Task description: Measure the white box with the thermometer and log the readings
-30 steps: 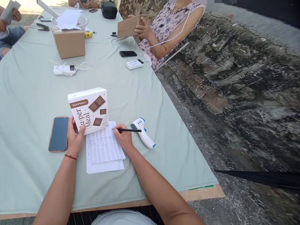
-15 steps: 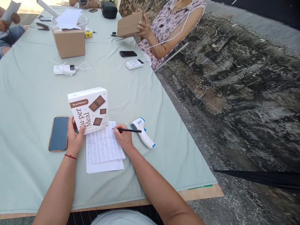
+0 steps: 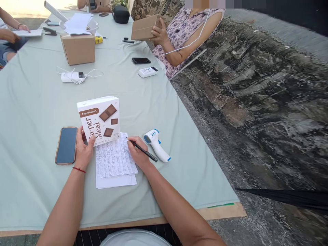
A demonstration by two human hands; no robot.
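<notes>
My left hand (image 3: 85, 146) grips the lower left corner of a white box (image 3: 102, 119) with brown chocolate pictures and "NutriMotion" lettering, thumb on its front face. The box stands tilted over the top of some paper sheets (image 3: 116, 160) covered in dense handwriting, with a circled spot near the left. Between the fingers of my right hand (image 3: 138, 150) is a black pen (image 3: 143, 149), its tip close to the sheets' upper right edge. A phone (image 3: 66, 146) in a brown case lies left of my left hand. Right of my right hand rests a white and blue infrared thermometer (image 3: 157, 146).
Farther up the cloth-covered table (image 3: 123, 94) are a white device with a cable (image 3: 73, 77), a cardboard box (image 3: 79, 50), a black phone (image 3: 141, 60) and a white device (image 3: 148, 72). One person (image 3: 184, 37) at the right holds a small carton (image 3: 145, 28); others sit at the far end.
The pen in my right hand has swung, its back end now pointing lower right. The carton at the right has shifted slightly. At far left, a person's paper has been lowered to the table.
</notes>
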